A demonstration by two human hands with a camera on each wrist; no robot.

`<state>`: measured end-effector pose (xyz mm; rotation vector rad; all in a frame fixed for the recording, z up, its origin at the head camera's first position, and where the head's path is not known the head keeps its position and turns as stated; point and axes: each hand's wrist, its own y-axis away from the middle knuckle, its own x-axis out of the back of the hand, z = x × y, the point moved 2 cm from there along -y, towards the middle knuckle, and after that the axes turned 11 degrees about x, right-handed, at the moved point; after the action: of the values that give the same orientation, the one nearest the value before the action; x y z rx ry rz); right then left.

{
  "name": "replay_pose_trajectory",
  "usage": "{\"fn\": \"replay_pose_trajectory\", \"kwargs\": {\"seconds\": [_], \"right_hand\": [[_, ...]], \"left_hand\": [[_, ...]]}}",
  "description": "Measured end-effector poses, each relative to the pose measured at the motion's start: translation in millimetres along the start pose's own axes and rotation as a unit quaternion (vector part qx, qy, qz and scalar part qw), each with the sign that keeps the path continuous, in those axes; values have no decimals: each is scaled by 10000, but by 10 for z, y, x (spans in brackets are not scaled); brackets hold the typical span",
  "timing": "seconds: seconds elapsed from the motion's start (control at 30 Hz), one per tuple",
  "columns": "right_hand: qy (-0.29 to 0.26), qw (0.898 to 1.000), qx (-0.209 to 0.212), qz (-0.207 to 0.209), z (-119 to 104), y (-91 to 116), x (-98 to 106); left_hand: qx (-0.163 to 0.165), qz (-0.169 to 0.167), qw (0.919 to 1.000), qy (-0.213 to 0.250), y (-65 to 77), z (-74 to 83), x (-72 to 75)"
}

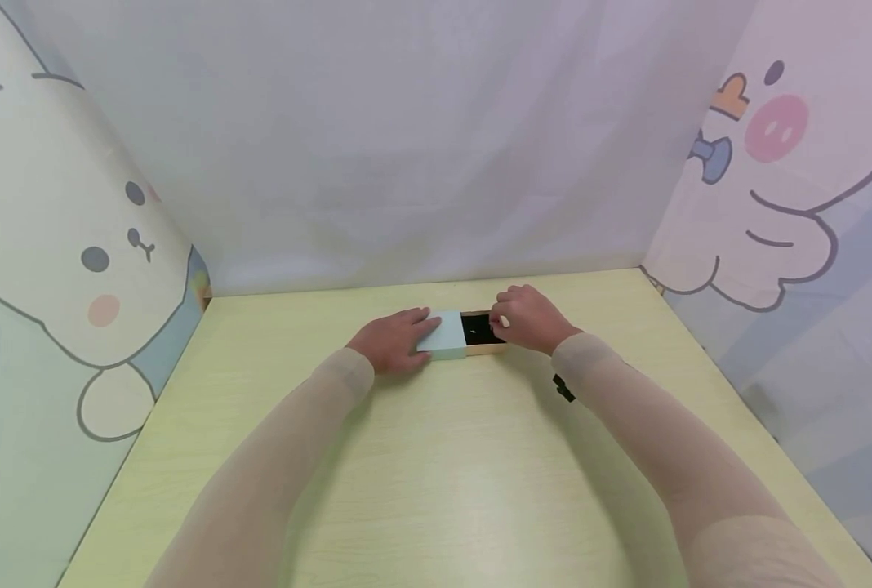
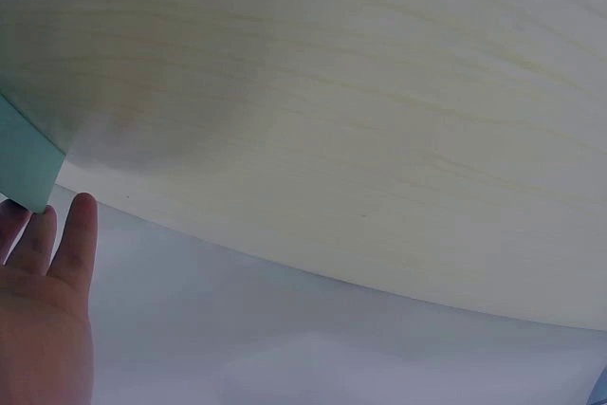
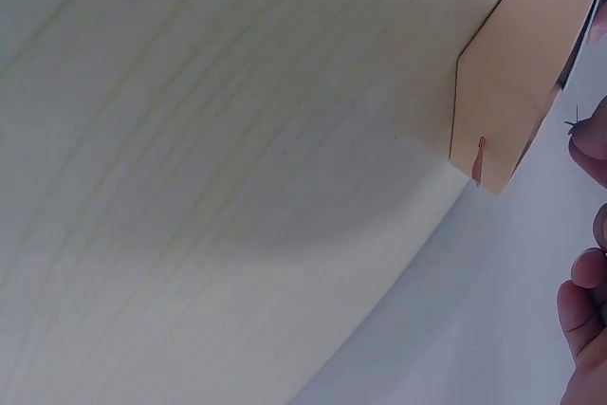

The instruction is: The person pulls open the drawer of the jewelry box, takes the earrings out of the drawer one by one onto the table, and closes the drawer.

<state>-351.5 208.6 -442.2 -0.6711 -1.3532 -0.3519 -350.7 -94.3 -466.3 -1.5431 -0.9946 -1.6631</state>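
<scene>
A drawer-style box with a light blue sleeve [image 1: 447, 333] stands near the back of the table, its tan tray [image 1: 484, 349] slid out to the right. Black lining [image 1: 474, 330] shows in the tray, with a tiny pale speck on it. My left hand [image 1: 393, 341] grips the sleeve's left end, thumb at the front and a finger on top. Over the tray's right end, my right hand [image 1: 527, 317] has its fingers curled. In the right wrist view it pinches a tiny thin wire-like piece [image 3: 573, 126], whose kind I cannot tell.
A small black object [image 1: 564, 388] lies on the wooden table [image 1: 421, 474], close to the right forearm. A pale curtain [image 1: 421, 147] hangs behind the table, and cartoon-printed cloth [image 1: 767, 196] lines the sides. The tray's end has a small slit.
</scene>
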Motion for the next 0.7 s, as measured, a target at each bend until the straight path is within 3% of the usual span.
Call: {"fn": "replay_pose_trajectory", "kwargs": {"seconds": [0.7], "right_hand": [[78, 9996, 204, 152, -31, -65, -10]], "left_hand": [[33, -14, 10000, 48, 2, -21, -7]]}}
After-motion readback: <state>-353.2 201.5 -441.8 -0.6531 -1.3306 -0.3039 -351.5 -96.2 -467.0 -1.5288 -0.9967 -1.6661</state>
